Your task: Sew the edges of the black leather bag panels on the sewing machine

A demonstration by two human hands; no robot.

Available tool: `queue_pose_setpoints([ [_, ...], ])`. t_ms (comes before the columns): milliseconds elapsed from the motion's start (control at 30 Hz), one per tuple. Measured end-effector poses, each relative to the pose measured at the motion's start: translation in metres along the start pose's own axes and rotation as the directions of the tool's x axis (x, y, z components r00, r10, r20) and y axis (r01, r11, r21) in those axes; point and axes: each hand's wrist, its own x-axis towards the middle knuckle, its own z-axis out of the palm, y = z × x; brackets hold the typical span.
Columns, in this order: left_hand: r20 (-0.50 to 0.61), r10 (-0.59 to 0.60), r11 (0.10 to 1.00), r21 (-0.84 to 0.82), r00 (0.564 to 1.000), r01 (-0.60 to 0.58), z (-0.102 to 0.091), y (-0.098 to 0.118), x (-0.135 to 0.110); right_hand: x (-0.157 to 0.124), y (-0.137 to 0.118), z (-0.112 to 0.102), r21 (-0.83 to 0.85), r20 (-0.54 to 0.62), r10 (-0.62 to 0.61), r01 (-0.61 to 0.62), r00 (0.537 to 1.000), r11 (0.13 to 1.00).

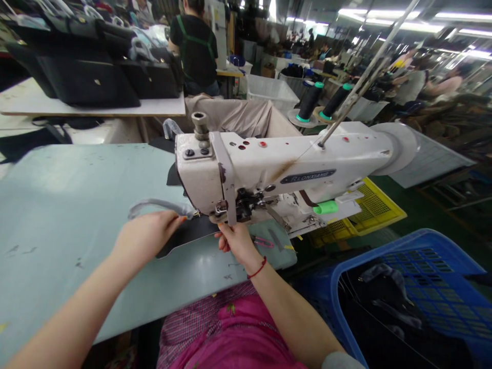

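Note:
A white sewing machine stands on a pale green table. Under its head lies a black fabric panel, with a grey strap looping out to the left. My left hand rests on the panel at the left, fingers closed on the strap's end beside the needle. My right hand grips the panel's near edge just below the presser foot; a red cord circles its wrist.
A blue crate with dark pieces sits at the lower right, a yellow crate behind it. Two dark thread cones stand behind the machine. Black bags fill a far table; a person in black works beyond.

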Motion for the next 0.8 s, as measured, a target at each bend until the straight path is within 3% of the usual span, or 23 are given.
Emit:
queue_pose_setpoints([
  [33, -0.011, -0.014, 0.999, -0.038, 1.000, 0.014, 0.003, 0.013, -0.017, 0.000, 0.000, 0.000, -0.011, -0.003, -0.007, 0.007, 1.000, 1.000],
  [67, -0.028, -0.043, 0.982, -0.187, 0.999, 0.037, 0.010, 0.027, -0.034, 0.000, 0.000, -0.001, -0.020, -0.002, -0.017, 0.017, 1.000, 1.000],
  [100, 0.032, -0.091, 0.913, -0.397, 0.995, 0.096, 0.020, 0.041, -0.050, 0.000, 0.000, -0.001, -0.026, 0.001, -0.027, 0.027, 1.000, 0.999],
  [133, 0.162, -0.118, 0.778, -0.598, 0.980, 0.193, 0.033, 0.053, -0.062, 0.000, 0.000, -0.002, -0.030, 0.003, -0.039, 0.039, 0.999, 0.999],
  [200, 0.397, -0.197, 0.385, -0.810, 0.897, 0.443, 0.061, 0.072, -0.073, -0.001, 0.000, -0.002, -0.039, -0.002, -0.062, 0.062, 0.998, 0.997],
  [267, 0.498, -0.219, 0.036, -0.855, 0.839, 0.517, 0.085, 0.079, -0.068, -0.001, 0.001, -0.003, -0.064, -0.006, -0.091, 0.090, 0.996, 0.994],
  [333, 0.513, -0.257, -0.146, -0.859, 0.819, 0.492, 0.099, 0.077, -0.053, -0.001, 0.002, -0.003, -0.101, -0.011, -0.119, 0.117, 0.993, 0.988],
  [400, 0.527, -0.335, -0.192, -0.850, 0.781, 0.491, 0.104, 0.071, -0.039, -0.002, 0.002, -0.004, -0.136, -0.012, -0.141, 0.138, 0.990, 0.981],
  [500, 0.544, -0.433, -0.155, -0.830, 0.719, 0.535, 0.105, 0.063, -0.029, -0.004, 0.002, -0.006, -0.174, -0.002, -0.175, 0.172, 0.985, 0.970],
  [800, 0.580, -0.300, -0.053, -0.803, 0.757, 0.594, 0.098, 0.058, -0.025, -0.009, 0.004, -0.010, -0.139, 0.070, -0.257, 0.265, 0.964, 0.954],
])
